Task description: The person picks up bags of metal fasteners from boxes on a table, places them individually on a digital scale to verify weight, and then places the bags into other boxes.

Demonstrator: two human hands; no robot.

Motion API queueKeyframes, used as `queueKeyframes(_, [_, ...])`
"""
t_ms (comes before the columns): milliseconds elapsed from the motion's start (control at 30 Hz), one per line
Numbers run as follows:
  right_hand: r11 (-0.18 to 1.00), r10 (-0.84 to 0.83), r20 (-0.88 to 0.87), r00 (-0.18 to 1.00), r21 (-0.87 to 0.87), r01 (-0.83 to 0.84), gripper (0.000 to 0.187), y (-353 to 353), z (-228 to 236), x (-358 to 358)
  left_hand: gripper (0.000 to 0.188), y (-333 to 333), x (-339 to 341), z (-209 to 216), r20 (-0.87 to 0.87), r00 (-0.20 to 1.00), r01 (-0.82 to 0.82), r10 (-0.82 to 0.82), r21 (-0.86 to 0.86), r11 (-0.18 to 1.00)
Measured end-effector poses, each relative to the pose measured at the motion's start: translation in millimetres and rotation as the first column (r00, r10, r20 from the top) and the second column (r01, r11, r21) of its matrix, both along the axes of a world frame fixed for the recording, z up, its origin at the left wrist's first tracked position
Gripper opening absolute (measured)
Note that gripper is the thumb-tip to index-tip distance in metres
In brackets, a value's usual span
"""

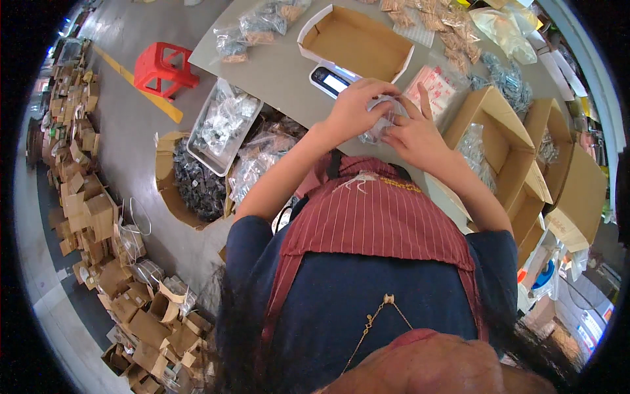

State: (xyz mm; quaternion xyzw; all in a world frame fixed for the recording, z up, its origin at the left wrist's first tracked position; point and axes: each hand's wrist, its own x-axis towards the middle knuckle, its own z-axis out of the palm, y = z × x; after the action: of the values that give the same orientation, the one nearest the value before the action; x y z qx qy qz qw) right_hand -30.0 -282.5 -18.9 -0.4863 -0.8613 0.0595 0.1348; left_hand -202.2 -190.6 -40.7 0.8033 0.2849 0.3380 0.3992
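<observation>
A clear plastic bag [373,134] is between my two hands at the near edge of the grey table. My left hand [357,108] reaches over its top with bent fingers and pinches it. On its other side, my right hand [417,134] grips the bag with thumb and fingers, one finger pointing up. What the bag contains is hard to make out. Just beyond my hands sits a digital scale [323,81] with a lit display. An open shallow cardboard box [354,43] rests against it. Right of my hands lies a stack of printed plastic bags [433,88].
Bagged small parts [262,26] lie at the table's far left, with brown bundles [453,29] at the far right. Open cardboard boxes [492,125] stand on the right. At left are a metal tray [226,121] of bagged parts, a red stool [164,69] and piled cartons [98,217].
</observation>
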Motion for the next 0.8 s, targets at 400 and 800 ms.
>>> queueKeyframes(400, [0.997, -0.041, 0.008, 0.999, -0.064, 0.042, 0.018, -4, -10, 7, 0.021, 10, -22, 21, -0.303, 0.940, 0.270, -0.159, 0.370, 0.889])
queueKeyframes(800, [0.996, 0.075, -0.119, 0.990, 0.049, -0.070, 0.008, -16, 52, 25, 0.013, -25, -49, 51, -0.337, 0.932, 0.242, -0.133, 0.304, 0.921])
